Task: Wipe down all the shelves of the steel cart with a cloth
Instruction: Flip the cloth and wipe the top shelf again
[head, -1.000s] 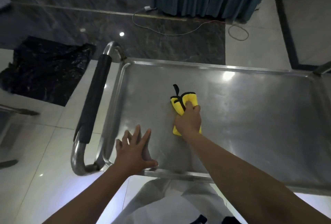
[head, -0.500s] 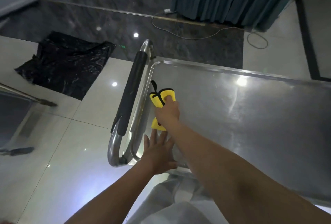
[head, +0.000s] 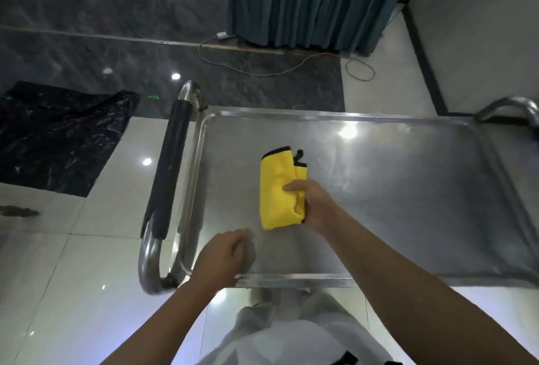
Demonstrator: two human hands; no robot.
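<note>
Your right hand (head: 313,204) grips the folded yellow cloth (head: 277,189) at its right edge, thumb across it and fingers curled round it, on the top shelf (head: 408,189) of the steel cart, left of the frame's centre. Your left hand (head: 224,256) sits at the shelf's near left corner, blurred, fingers curled and holding nothing. The black-padded handle (head: 170,169) stands further left.
</note>
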